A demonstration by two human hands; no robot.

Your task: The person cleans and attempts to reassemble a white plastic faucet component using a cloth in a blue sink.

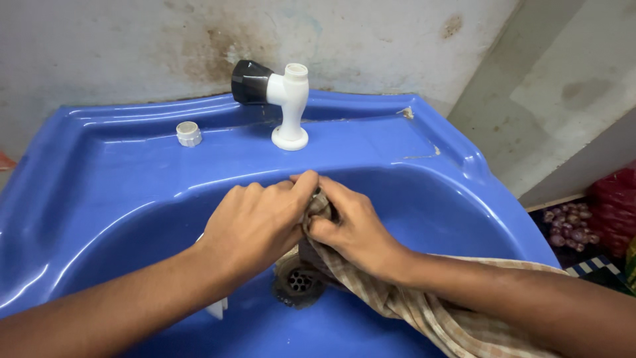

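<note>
Looking down from the head camera, two hands are seen meeting over the bowl of a blue sink [99, 172]. The left hand [255, 222] is curled tight, its fingers folded over a bunched end of a checked cloth [424, 311], with the thumb pressed against the right hand. The right hand [351, 229] is likewise closed around the same bunched end, which is squeezed between the two hands just above the drain [298, 282]. From that grip the cloth is trailed down into the bowl, past the drain, and out over the front rim at the lower right, under the right forearm. The drain is seen as a dark, stained ring with a slotted grate at the bottom of the bowl, directly below the hands. A small white piece [217, 308] is partly hidden beneath the left forearm; what it is cannot be told.

On the back ledge of the sink a white tap [290, 106] with a black knob [250, 81] is set upright, well behind the hands. A small white cap [189, 134] is placed on the ledge to the left of the tap. A stained wall [132, 46] is seen behind the sink. At the far right, a pile of small reddish onions [570, 229] is seen beside a red mesh bag [616, 205].
</note>
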